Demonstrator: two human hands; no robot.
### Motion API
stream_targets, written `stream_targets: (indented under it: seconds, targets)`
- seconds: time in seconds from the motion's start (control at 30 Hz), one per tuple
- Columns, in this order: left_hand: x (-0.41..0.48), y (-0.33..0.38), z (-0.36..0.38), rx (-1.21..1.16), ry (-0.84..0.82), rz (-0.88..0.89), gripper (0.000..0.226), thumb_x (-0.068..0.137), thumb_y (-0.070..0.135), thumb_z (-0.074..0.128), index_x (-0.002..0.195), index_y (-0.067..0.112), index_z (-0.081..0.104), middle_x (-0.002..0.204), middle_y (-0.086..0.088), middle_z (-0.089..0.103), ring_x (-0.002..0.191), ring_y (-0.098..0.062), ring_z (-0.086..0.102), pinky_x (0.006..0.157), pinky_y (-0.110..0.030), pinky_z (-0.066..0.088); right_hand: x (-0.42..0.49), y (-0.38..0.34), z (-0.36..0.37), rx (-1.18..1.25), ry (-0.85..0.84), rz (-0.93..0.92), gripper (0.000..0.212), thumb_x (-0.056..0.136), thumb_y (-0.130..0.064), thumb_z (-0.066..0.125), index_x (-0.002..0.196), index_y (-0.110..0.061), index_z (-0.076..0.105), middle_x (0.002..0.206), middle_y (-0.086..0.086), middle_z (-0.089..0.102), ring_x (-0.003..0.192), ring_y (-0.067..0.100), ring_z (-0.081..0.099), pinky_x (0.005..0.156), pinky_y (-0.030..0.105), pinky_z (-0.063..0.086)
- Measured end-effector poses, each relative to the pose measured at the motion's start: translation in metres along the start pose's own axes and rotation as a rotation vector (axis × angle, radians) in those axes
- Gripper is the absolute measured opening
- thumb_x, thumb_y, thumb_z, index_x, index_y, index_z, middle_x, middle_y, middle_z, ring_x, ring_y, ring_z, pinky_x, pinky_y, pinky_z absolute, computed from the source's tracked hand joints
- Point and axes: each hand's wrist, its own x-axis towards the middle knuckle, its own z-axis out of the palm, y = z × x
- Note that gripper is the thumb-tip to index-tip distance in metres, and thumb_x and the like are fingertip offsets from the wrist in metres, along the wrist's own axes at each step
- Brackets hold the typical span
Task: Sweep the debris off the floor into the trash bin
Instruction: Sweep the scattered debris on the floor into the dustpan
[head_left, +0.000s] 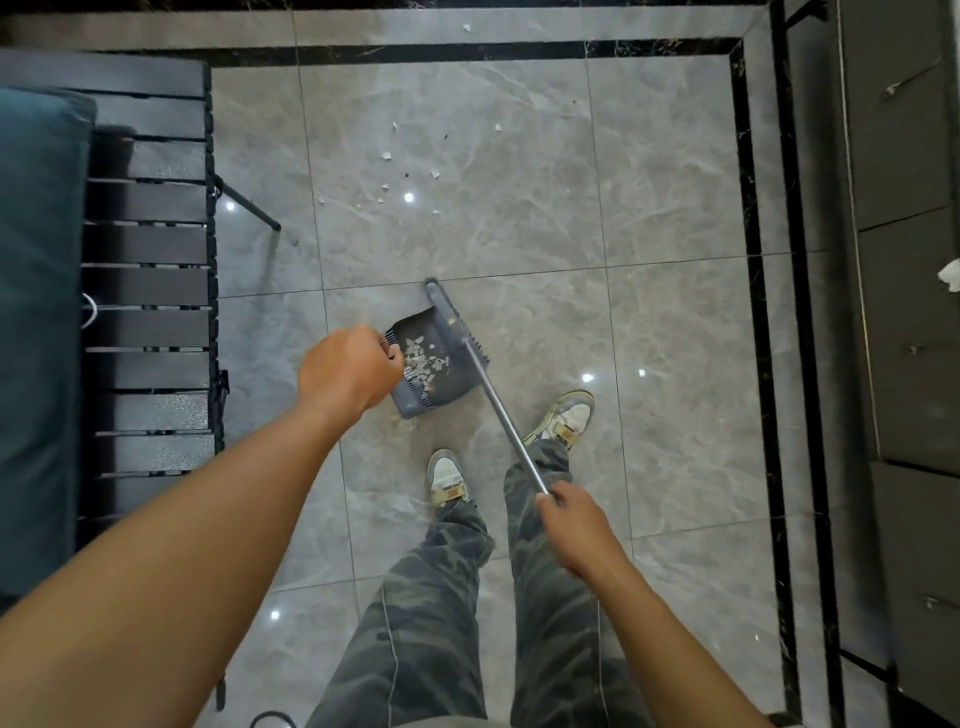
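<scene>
Left hand on pan, right on broom; part load collected, floor not finished.

Nearest the lens, my left forearm runs up to the left hand (348, 374), curled tight at the rear edge of the dustpan (448, 388); I judge it grips the handle, which the fist hides. The pan appears to rest on the tile, with pale scraps (423, 358) heaped inside. The broom head (457, 322) lies along the pan's open side, and my right hand (576, 525) is clamped round the metal pole. Loose scraps (387, 156) remain scattered well ahead. The trash bin is not in view. Risks: tilting the pan when lifting it would spill the light scraps; a hard stroke could flick them out.
</scene>
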Motion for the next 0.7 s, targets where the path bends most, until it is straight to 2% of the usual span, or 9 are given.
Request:
stream_targets:
  seconds: [0.1, 0.23, 0.37, 0.47, 0.57, 0.7]
  targets:
    - [-0.001, 0.001, 0.002, -0.006, -0.005, -0.001, 0.048, 0.094, 0.034, 0.054, 0.050, 0.014, 0.049, 0.048, 0.000, 0.047, 0.044, -0.023, 0.045, 0.047, -0.026, 0.031, 0.001, -0.010, -0.017, -0.013, 0.058, -0.017, 0.021, 0.106, -0.028, 0.041, 0.113, -0.020, 0.059, 0.092, 0.004, 0.065, 0.065, 0.014, 0.056, 0.050, 0.026, 0.042]
    - [0.000, 0.005, 0.001, -0.004, -0.008, -0.005, 0.048, 0.094, 0.034, 0.053, 0.050, 0.015, 0.048, 0.048, 0.000, 0.046, 0.044, -0.023, 0.044, 0.047, -0.027, 0.031, 0.044, -0.035, -0.021, -0.027, 0.066, -0.005, 0.033, 0.103, -0.026, 0.041, 0.127, -0.014, 0.060, 0.106, 0.008, 0.066, 0.076, 0.018, 0.058, 0.054, 0.027, 0.040]
    - [0.000, 0.003, 0.001, 0.011, -0.013, -0.010, 0.048, 0.095, 0.035, 0.054, 0.051, 0.014, 0.052, 0.047, 0.000, 0.049, 0.044, -0.023, 0.048, 0.048, -0.026, 0.034, 0.055, -0.051, -0.005, 0.055, -0.078, 0.071, 0.030, 0.100, -0.022, 0.041, 0.121, -0.015, 0.060, 0.080, 0.008, 0.057, 0.054, 0.019, 0.048, 0.041, 0.025, 0.037]
    - [0.005, 0.004, 0.001, 0.018, -0.013, -0.016, 0.050, 0.096, 0.036, 0.054, 0.051, 0.015, 0.051, 0.046, 0.002, 0.048, 0.042, -0.022, 0.045, 0.047, -0.025, 0.035, 0.043, -0.055, 0.000, 0.164, -0.176, 0.158, 0.024, 0.102, -0.021, 0.042, 0.117, -0.015, 0.060, 0.067, 0.006, 0.047, 0.042, 0.015, 0.038, 0.036, 0.019, 0.031]
    - [0.007, 0.016, -0.001, 0.038, -0.014, -0.036, 0.048, 0.096, 0.034, 0.055, 0.052, 0.016, 0.050, 0.048, 0.002, 0.047, 0.043, -0.021, 0.044, 0.047, -0.025, 0.034, 0.028, -0.051, -0.005, 0.312, -0.218, 0.211, 0.022, 0.100, -0.018, 0.046, 0.111, -0.009, 0.062, 0.062, 0.004, 0.042, 0.039, 0.013, 0.033, 0.038, 0.018, 0.027]
    - [0.017, 0.018, -0.020, 0.056, -0.089, -0.106, 0.044, 0.098, 0.044, 0.057, 0.065, 0.016, 0.065, 0.062, -0.003, 0.063, 0.060, -0.026, 0.062, 0.058, -0.030, 0.047, 0.014, -0.049, -0.039, 0.323, -0.168, 0.118, 0.024, 0.105, -0.025, 0.045, 0.110, -0.009, 0.062, 0.063, 0.005, 0.044, 0.037, 0.010, 0.034, 0.036, 0.021, 0.028]
